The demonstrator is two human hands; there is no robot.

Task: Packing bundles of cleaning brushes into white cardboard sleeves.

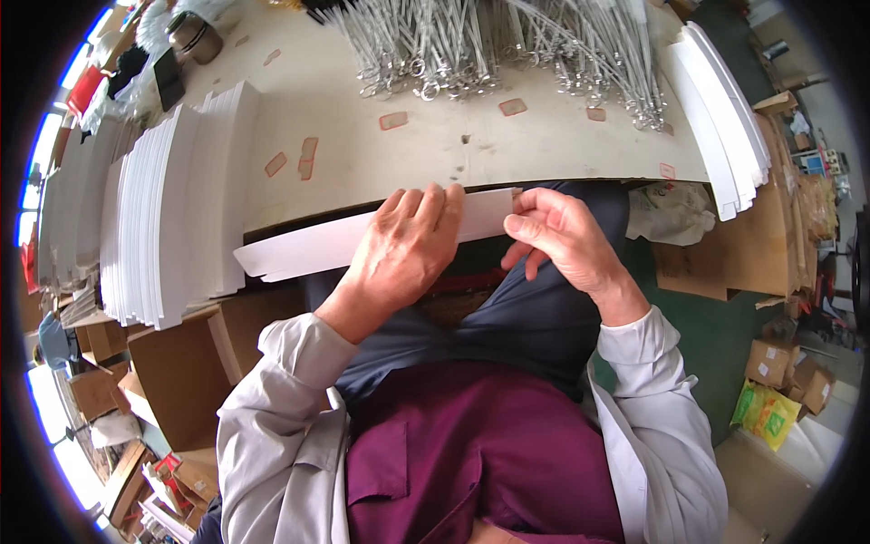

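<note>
A long, narrow white carton (313,243) lies crosswise at the table's near edge, over my lap, its left end slightly lower than its right. My left hand (410,238) grips it from above, fingers over its far side. At the carton's right end is my right hand (560,234), its thumb and fingers loosely bent and apart. The index finger is close to a small end flap; whether it touches the flap I cannot tell. My left palm hides the carton's middle.
Stacked white flat cartons (149,218) stand at the left, more white cartons (716,118) at the right. Across the table's far side lie many thin metal rods (444,45) with ringed ends. A dark jar (194,38) stands far left. Brown cardboard boxes (181,381) flank my seat.
</note>
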